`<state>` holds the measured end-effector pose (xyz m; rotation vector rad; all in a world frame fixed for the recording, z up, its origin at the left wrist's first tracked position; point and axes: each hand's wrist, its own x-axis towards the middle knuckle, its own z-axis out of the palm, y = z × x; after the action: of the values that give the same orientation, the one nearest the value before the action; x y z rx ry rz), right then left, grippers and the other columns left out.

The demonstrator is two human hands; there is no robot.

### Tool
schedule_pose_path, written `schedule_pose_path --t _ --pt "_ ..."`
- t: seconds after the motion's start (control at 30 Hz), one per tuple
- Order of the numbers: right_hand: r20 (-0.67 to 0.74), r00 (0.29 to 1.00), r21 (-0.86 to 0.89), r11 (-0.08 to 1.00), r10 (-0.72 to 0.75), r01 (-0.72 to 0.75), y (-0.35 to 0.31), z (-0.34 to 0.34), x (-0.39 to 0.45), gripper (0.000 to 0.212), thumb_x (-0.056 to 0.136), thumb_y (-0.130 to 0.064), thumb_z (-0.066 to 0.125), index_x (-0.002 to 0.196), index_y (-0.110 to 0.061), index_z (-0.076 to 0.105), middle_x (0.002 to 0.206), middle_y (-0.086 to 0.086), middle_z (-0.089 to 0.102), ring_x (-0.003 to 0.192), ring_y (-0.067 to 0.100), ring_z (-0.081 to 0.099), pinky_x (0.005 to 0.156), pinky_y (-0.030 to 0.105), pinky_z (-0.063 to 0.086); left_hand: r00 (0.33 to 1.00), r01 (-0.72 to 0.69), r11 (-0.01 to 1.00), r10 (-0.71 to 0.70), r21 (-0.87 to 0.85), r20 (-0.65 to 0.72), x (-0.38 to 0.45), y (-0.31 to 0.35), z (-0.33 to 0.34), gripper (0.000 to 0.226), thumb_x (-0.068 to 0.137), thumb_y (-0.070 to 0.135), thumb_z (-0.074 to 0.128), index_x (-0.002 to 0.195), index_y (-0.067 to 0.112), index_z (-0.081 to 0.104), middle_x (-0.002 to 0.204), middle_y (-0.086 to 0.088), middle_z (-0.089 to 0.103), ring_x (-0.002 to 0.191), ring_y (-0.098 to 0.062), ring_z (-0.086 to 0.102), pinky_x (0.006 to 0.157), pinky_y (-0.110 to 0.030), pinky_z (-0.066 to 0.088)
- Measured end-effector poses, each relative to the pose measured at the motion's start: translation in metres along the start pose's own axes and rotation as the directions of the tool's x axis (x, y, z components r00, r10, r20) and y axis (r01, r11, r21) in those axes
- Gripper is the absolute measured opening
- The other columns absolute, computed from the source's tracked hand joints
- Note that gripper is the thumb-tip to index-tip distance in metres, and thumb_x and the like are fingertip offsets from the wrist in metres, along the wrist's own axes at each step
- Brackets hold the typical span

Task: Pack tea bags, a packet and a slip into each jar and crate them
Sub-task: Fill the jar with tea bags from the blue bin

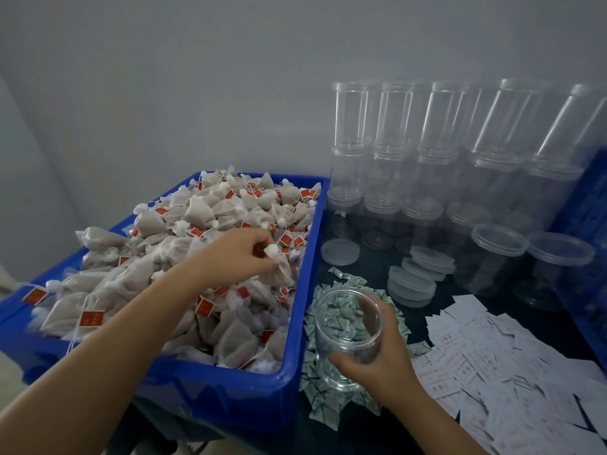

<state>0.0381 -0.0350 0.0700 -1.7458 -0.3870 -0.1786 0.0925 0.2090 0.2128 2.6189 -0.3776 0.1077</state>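
Note:
A blue bin (297, 307) on the left is heaped with white tea bags (203, 211) that carry red tags. My left hand (238, 254) reaches over the heap and pinches the knotted top of one tea bag (277, 267) near the bin's right wall. My right hand (384, 353) grips an open clear jar (348, 326), which is tilted toward the bin just right of it. The jar looks empty. Green-and-white packets (323, 405) lie in a pile under and around the jar. White paper slips (492, 356) are spread on the dark table to the right.
Stacked empty clear jars (427, 152) fill the back right against the wall. Two open jars (525, 264) stand nearer, with loose clear lids (414, 284) in front of them. A blue crate edge (588, 251) shows at the far right.

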Motion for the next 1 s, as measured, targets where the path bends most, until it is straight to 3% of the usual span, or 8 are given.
schedule_pose_path --t 0.23,0.4,0.57,0.67,0.73,0.83,1.0 --pt "0.044 0.999 0.023 0.999 0.031 -0.032 -0.001 0.003 0.005 0.083 0.055 -0.041 0.087 0.119 -0.063 0.04 0.119 -0.029 0.057 0.123 -0.001 0.053 0.092 0.007 0.043 0.995 -0.072 0.965 0.053 -0.254 -0.081 0.0 0.033 -0.002 0.011 0.082 0.021 0.07 0.083 0.024 0.06 0.085 0.001 0.066 0.079 -0.015 0.063 0.072 -0.026 0.053" --pt "0.02 1.0 0.046 0.999 0.019 -0.02 0.0 0.004 0.003 0.082 0.055 -0.037 0.086 0.116 -0.066 0.041 0.118 -0.03 0.057 0.119 -0.002 0.055 0.089 0.007 0.045 0.985 -0.144 0.919 0.17 -0.367 0.038 -0.004 0.056 0.012 0.017 0.081 0.019 0.071 0.086 0.031 0.06 0.087 0.009 0.066 0.082 -0.004 0.065 0.073 -0.019 0.055" --pt "0.017 1.0 0.089 0.996 -0.002 0.001 -0.003 0.005 0.003 0.079 0.061 -0.028 0.084 0.121 -0.059 0.043 0.12 -0.027 0.059 0.113 0.003 0.061 0.083 0.012 0.051 0.934 -0.249 0.946 0.291 -0.208 0.205 -0.006 0.069 0.041 0.015 0.084 0.02 0.068 0.091 0.03 0.059 0.088 0.013 0.063 0.081 0.0 0.06 0.076 -0.017 0.05" --pt "0.012 1.0 0.104 0.995 -0.002 0.001 0.0 0.005 0.004 0.08 0.062 -0.026 0.084 0.125 -0.052 0.043 0.122 -0.021 0.06 0.114 0.008 0.062 0.084 0.016 0.052 0.904 -0.342 0.94 0.327 0.008 0.277 -0.006 0.074 0.048 0.007 0.088 0.022 0.062 0.094 0.025 0.061 0.086 0.013 0.06 0.078 -0.001 0.054 0.071 -0.017 0.041" --pt "0.006 1.0 0.103 0.995 0.005 -0.006 0.003 0.005 0.004 0.081 0.062 -0.027 0.085 0.127 -0.049 0.043 0.122 -0.017 0.062 0.114 0.012 0.064 0.083 0.018 0.053 0.879 -0.424 0.879 0.341 0.219 0.334 -0.004 0.079 0.051 0.01 0.09 0.02 0.056 0.098 0.022 0.062 0.091 0.008 0.062 0.084 -0.009 0.055 0.076 -0.024 0.041" --pt "-0.003 1.0 0.114 0.993 0.01 -0.009 0.006 0.007 0.005 0.082 0.061 -0.026 0.086 0.126 -0.049 0.043 0.121 -0.015 0.063 0.11 0.014 0.067 0.08 0.02 0.055 0.819 -0.558 0.679 0.355 0.478 0.451 -0.002 0.088 0.056 0.011 0.092 0.015 0.052 0.091 0.024 0.059 0.082 0.006 0.058 0.08 -0.015 0.053 0.087 -0.032 0.035" --pt "-0.011 1.0 0.112 0.994 0.003 -0.001 0.007 0.008 0.004 0.083 0.06 -0.024 0.085 0.124 -0.053 0.042 0.118 -0.021 0.062 0.11 0.008 0.066 0.08 0.017 0.054 0.798 -0.588 0.596 0.317 0.546 0.513 0.003 0.094 0.06 0.021 0.094 0.014 0.052 0.08 0.028 0.045 0.065 0.01 0.037 0.071 -0.013 0.041 0.086 -0.033 0.023"
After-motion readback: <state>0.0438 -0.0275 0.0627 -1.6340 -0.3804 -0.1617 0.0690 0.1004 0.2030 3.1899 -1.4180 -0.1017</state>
